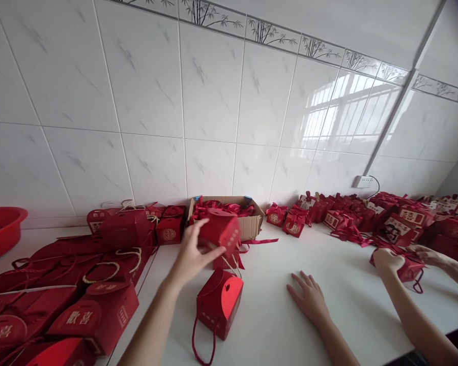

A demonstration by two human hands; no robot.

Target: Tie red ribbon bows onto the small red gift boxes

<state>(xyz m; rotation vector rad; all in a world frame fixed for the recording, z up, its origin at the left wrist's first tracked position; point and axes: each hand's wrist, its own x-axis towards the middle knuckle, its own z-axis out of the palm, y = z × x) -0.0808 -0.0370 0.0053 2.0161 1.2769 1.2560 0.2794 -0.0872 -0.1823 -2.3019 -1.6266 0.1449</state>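
My left hand [191, 254] grips a small red gift box [220, 226] between thumb and fingers, holding it up off the table in front of the cardboard carton. My right hand [309, 299] lies flat on the white table [269, 315], fingers spread, with nothing in it. Between my forearms stands another red gift box [219, 302], its dark red cord handle hanging down at the front. Behind this box, partly hidden by the held one, is a further red piece with a beige cord.
An open cardboard carton [252, 227] of red ribboned pieces stands by the tiled wall. Red boxes [114, 310] crowd the left, beside a red basin [3, 231]. Many ribboned boxes [336, 218] line the right back. A co-worker's hands [389, 262] hold a red box at the right.
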